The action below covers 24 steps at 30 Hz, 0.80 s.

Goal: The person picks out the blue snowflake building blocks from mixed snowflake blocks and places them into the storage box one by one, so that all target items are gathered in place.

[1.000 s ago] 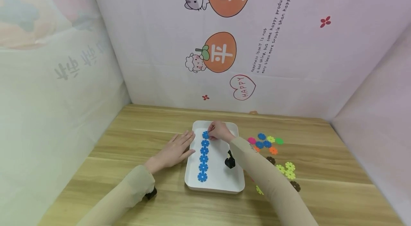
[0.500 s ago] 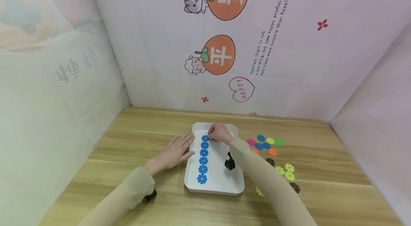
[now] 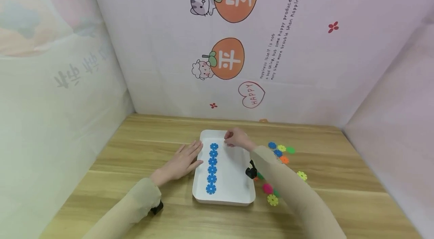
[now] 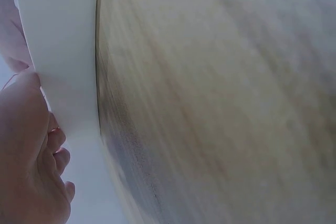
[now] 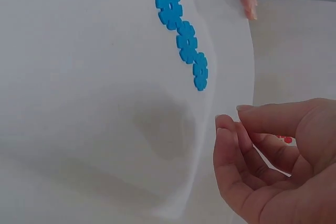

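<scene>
Several blue snowflake-shaped plastic discs (image 3: 212,161) lie in a straight lengthwise row along the left side of a white tray (image 3: 234,182). In the right wrist view the blue discs (image 5: 187,42) sit edge to edge on the tray floor. My left hand (image 3: 179,161) rests at the tray's left rim with its fingers extended; the left wrist view shows this hand (image 4: 31,166) against the white wall. Over the tray's far end, to the right of the row, is my right hand (image 3: 239,139). In its wrist view that hand (image 5: 278,156) has loosely bent fingers with nothing between thumb and fingertips.
More snowflake discs lie on the wooden table (image 3: 339,178) right of the tray: a green disc (image 3: 290,150), an orange disc (image 3: 284,160), a pink disc (image 3: 268,188) and yellow discs (image 3: 272,200). My right forearm (image 3: 291,190) covers some. A printed cloth wall (image 3: 162,62) stands behind.
My right hand has let go of the farthest blue disc and moved right, away from the row. The row stays in place, and my left hand keeps its position at the rim.
</scene>
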Available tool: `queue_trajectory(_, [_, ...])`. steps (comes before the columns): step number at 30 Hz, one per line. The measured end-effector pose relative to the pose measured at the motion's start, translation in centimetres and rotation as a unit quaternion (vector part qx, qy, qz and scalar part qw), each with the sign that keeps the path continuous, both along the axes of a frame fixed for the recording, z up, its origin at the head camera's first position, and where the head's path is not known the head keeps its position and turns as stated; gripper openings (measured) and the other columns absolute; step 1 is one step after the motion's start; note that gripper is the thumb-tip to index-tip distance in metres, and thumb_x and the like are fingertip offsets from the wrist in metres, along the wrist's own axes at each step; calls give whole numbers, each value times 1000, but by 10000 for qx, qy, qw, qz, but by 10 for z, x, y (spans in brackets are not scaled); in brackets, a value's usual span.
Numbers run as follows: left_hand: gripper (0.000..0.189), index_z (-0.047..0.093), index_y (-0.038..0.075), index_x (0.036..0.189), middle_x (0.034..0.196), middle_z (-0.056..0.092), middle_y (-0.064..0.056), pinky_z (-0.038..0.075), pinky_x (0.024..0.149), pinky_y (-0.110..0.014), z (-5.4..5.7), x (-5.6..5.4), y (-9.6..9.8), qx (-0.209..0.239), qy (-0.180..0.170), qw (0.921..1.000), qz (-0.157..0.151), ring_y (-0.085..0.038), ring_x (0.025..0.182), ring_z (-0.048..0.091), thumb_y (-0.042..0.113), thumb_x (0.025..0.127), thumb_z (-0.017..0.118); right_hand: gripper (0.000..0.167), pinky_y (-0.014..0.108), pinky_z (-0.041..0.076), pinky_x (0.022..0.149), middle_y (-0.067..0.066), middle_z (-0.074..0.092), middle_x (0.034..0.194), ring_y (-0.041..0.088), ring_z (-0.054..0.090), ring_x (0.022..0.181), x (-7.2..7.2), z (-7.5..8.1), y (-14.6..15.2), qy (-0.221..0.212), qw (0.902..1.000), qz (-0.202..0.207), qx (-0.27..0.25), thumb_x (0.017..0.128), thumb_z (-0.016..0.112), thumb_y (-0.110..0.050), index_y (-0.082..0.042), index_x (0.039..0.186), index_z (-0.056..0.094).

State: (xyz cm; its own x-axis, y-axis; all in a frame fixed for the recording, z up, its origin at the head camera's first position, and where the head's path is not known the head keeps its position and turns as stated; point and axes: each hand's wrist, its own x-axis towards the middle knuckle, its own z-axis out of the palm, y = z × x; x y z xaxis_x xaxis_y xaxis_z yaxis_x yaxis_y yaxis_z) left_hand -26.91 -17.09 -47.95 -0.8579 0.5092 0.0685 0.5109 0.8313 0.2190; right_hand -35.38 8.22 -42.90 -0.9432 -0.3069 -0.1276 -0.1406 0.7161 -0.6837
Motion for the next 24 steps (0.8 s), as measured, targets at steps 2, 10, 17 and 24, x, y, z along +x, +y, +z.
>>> queue_trajectory(2, [69,18,10,159,167,18,-9,15,125,-58,0,0,-1,-15,10,10000,6,-31,155,19,50,106,35,11,27,60,74,14,68,93,18,66,77,3,6,9,4,10000,36,-92,92,67,-5,2,99,66])
queue_trajectory(10, [69,19,8,159,166,19,-12,16,124,-59,2,2,-1,46,4,10000,-34,-33,154,19,49,106,37,13,35,61,75,18,68,90,29,70,80,10,26,59,53,9990,136,-426,93,63,-2,9,100,62])
queue_trajectory(17, [69,19,8,159,166,19,-11,15,124,-60,2,1,-1,65,-11,10000,2,-33,155,19,48,106,37,20,27,58,67,19,67,90,24,68,78,12,28,114,226,9986,45,-469,94,63,-6,12,102,61])
queue_trajectory(24, [69,21,7,158,166,21,-13,18,123,-61,-1,-1,0,64,123,9999,-95,-33,154,21,49,106,36,22,38,60,77,17,67,93,23,66,82,24,24,157,196,9995,-257,-50,95,61,-10,9,107,62])
